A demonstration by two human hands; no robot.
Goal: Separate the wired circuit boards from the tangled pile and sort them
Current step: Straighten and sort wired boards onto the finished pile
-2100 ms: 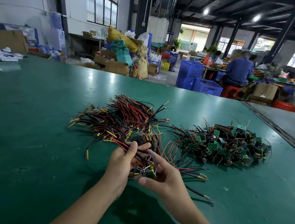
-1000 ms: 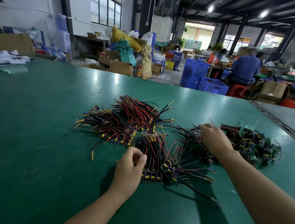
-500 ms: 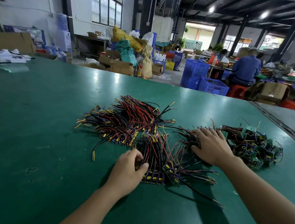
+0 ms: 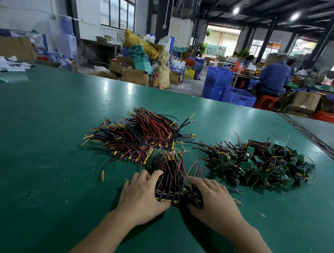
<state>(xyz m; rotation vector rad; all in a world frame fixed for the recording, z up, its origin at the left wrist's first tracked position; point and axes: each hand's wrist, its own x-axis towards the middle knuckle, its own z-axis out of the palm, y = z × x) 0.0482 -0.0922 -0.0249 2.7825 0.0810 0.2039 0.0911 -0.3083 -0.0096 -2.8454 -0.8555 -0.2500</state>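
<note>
- Workshop hall beyond the hands: stacked blue plastic crates (image 4: 218, 80), brown cardboard boxes (image 4: 135, 76), a yellow sack (image 4: 142, 43) on top of the clutter, and a seated person in a blue jacket (image 4: 274, 78) w/ back turned, far R.
- Dark green matte worktable (image 4: 40, 156) fills the lower frame. It has scuffs and small dents L of the hands and a metal seam strip far R.
- Fanned spread of red, black and yellow wires (image 4: 141, 138) lies ahead of the L hand. Wires run roughly parallel in layers, w/ yellow-tipped ends sticking out.
- Tangled pile of small green circuit boards (image 4: 259, 165) lies ahead and R of the R hand. Boards sit at all angles w/ dark leads knotted through.
- Flat row of wired circuit boards (image 4: 169, 184) sits between the hands, boards at the near end, leads pointing away.
- Small clump of wired boards (image 4: 191, 196) sits just beside that row, under the R fingers.
- Left hand (image 4: 144, 196): fingers fairly straight, laid on the row's L edge, thumb against its near end.
- Right hand (image 4: 214, 202): fingers bent over the clump, thumb at its near side, gripping it.
</note>
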